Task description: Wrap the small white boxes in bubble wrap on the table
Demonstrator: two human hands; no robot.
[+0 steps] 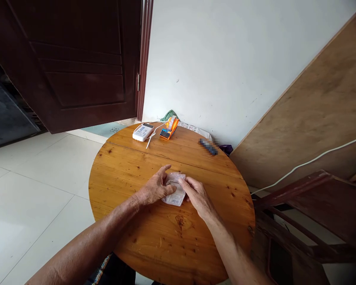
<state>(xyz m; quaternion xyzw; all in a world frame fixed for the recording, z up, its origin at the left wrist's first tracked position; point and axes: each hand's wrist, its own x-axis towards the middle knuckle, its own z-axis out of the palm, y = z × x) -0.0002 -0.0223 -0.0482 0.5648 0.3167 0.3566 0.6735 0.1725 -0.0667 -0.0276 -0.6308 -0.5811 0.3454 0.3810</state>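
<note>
A small packet in clear bubble wrap [175, 198] lies near the middle of the round wooden table, with print showing through its lower part. My left hand [157, 185] is at its left side, index finger stretched forward and thumb laid over the wrap. The fingers of that hand are apart. On the other side, my right hand [195, 193] pinches the packet's right edge between thumb and fingers. What exactly is inside the wrap cannot be made out.
Toward the table's [130, 166] far edge stand a white box with a cord [142, 132] and an orange tape dispenser [169, 127]. A blurred dark object [208, 146] lies at the far right. A wooden chair [314, 213] stands right of the table; behind is a white wall [213, 71].
</note>
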